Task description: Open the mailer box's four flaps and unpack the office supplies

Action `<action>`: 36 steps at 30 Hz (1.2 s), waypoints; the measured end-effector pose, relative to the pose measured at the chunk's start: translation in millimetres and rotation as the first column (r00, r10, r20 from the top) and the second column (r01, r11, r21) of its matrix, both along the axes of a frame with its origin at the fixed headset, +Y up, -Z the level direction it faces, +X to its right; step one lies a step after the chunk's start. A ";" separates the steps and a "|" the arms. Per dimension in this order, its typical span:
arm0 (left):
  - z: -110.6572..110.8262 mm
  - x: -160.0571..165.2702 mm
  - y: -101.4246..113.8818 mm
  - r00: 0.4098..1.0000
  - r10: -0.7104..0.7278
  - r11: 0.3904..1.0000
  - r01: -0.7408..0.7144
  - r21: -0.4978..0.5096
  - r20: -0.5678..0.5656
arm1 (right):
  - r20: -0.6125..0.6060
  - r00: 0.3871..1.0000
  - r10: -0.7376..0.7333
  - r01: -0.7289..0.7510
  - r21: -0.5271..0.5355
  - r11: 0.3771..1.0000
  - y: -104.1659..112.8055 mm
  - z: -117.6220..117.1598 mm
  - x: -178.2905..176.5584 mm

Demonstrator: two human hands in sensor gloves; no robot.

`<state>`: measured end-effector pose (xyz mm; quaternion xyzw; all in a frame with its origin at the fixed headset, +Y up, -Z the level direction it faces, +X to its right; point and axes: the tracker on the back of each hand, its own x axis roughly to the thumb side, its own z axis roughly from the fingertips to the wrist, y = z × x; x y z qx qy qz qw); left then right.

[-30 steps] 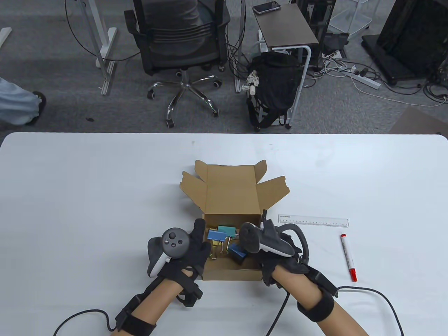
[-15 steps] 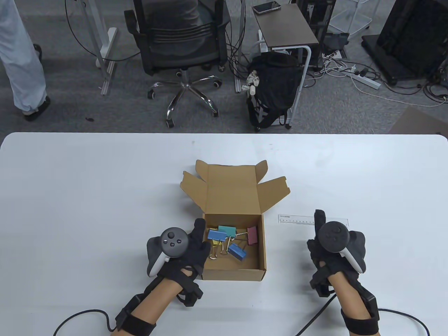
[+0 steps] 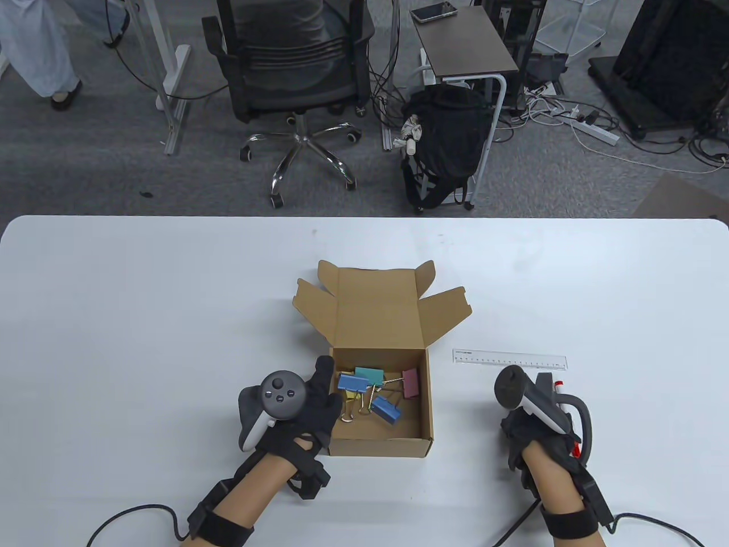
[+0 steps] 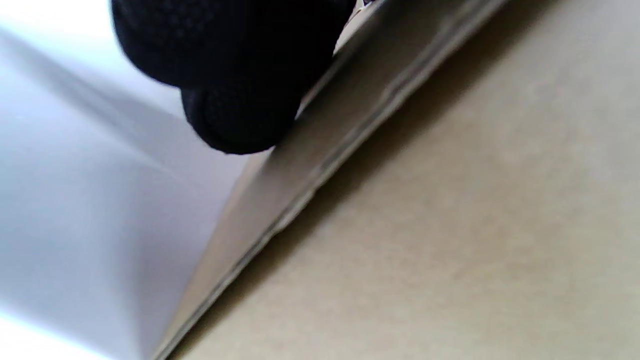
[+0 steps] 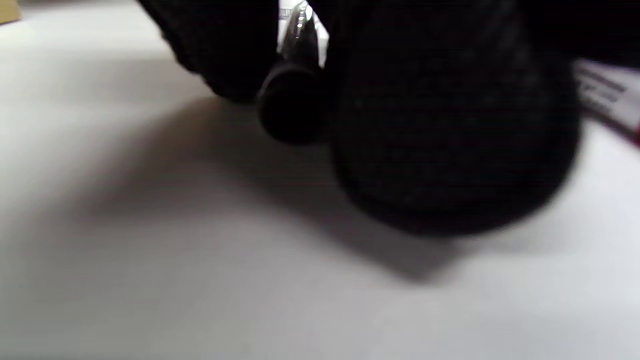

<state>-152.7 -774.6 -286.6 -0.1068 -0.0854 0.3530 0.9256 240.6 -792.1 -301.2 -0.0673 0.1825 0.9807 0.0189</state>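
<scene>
Right grip (image 3: 532, 419) seemingly clasps a black pen (image 5: 292, 100) above table (image 3: 142, 319).

Office or lab workspace: grey carpet floor (image 3: 114, 171), black mesh swivel chair (image 3: 296, 68) on castors, small side table (image 3: 464, 43) bearing a phone (image 3: 434, 11), black backpack (image 3: 450, 137), power strip (image 3: 595, 132) amid tangled cables, white work table (image 3: 142, 313).

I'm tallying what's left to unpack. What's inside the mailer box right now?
In the mailer box, a loose pile of binder clips lies on the floor: blue, teal, yellowish and maroon. The left hand on the left wall may cover that edge; anything under the clips is hidden.
</scene>
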 end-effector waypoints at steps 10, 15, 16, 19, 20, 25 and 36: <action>-0.1 -0.2 0.1 1.000 0.001 1.000 -0.001 -0.001 0.000 | 0.019 0.995 -0.101 0.102 -0.067 0.993 -2.6 1.9 0.6; 0.0 -0.2 0.1 1.000 0.003 1.000 -0.003 -0.002 0.000 | 0.010 0.995 -0.097 0.098 -0.083 0.992 -3.0 2.0 -0.2; 0.0 -0.2 0.0 1.000 0.003 1.000 -0.003 -0.002 0.000 | 0.010 0.995 -0.097 0.097 -0.084 0.992 -2.7 2.0 -0.3; 0.0 -0.2 -0.1 1.000 0.003 1.000 -0.003 -0.002 0.000 | 0.010 0.995 -0.095 0.095 -0.089 0.991 -2.0 2.4 -0.6; 0.0 -0.2 -0.1 1.000 0.003 1.000 -0.003 -0.002 0.000 | 0.010 0.996 -0.093 0.094 -0.090 0.992 -2.0 2.4 -0.7; -0.1 -0.2 -0.3 1.000 0.005 1.000 -0.005 -0.004 0.000 | 0.012 0.995 -0.097 0.098 -0.095 0.991 -1.4 2.4 -0.7; -0.2 -0.2 -0.3 1.000 0.005 1.000 -0.005 -0.004 0.000 | -0.016 0.998 -0.057 0.057 -0.001 0.998 28.4 12.4 -5.6</action>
